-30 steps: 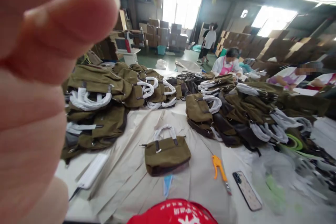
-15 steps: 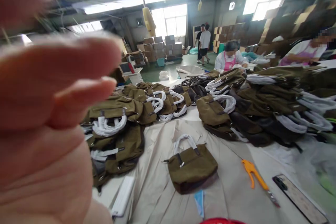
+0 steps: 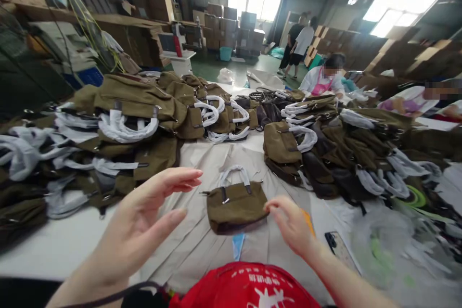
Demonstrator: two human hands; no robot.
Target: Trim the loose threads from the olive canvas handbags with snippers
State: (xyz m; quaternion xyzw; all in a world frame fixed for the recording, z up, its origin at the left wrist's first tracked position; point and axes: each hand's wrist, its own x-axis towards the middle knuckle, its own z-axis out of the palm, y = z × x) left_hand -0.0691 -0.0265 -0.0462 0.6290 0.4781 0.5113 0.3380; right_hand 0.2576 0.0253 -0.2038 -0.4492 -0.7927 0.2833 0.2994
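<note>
As both hands hover empty, small olive canvas handbag (image 3: 236, 204) lies flat between them.
Left hand (image 3: 144, 221) at nine o'clock, fingers apart; right hand (image 3: 292, 224) at three, fingers loosely curled, framing it.

arms: bare, no sleeves | red cap brim (image 3: 249, 288), white print | dark strap near left wrist
</note>
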